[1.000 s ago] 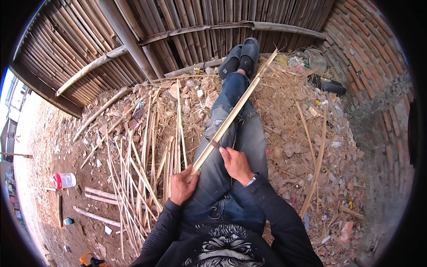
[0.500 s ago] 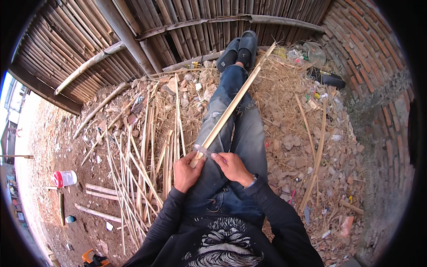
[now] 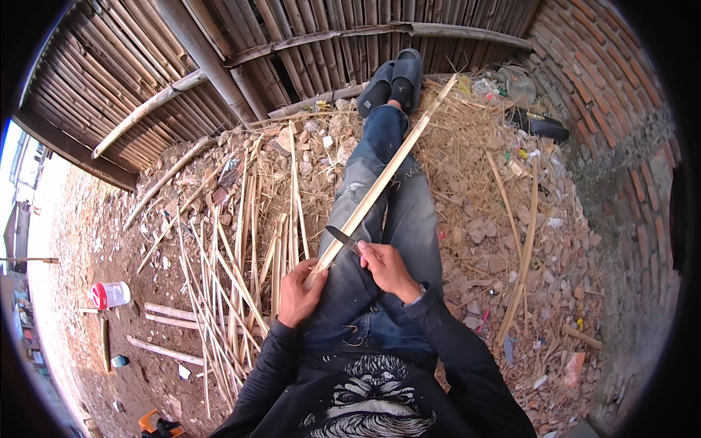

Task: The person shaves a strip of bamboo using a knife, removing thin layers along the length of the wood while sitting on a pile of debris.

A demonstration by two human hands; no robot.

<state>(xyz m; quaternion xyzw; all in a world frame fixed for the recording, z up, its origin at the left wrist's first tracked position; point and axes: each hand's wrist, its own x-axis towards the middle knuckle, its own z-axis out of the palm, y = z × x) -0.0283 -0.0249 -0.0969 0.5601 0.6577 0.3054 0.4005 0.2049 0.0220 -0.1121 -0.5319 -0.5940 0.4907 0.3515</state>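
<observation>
Bamboo strip (image 3: 380,187) lies gripped in the curled left hand (image 3: 299,295), knife (image 3: 342,236) in the fisted right hand (image 3: 389,271).

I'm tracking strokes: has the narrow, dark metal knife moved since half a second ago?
Yes; the knife has moved slightly toward the brown bamboo wall.

The knife (image 3: 342,236) has been carried away from the left hand (image 3: 299,295): half a second ago its blade was held just beyond the left fingertips, and now a clear stretch of the pale strip (image 3: 383,175) is left between them and the blade. A dark blade face is now shown where a bright one was seen. The fingers of the right hand (image 3: 391,273) have been shifted farther from the left ones, which have been drawn slightly toward the body.
</observation>
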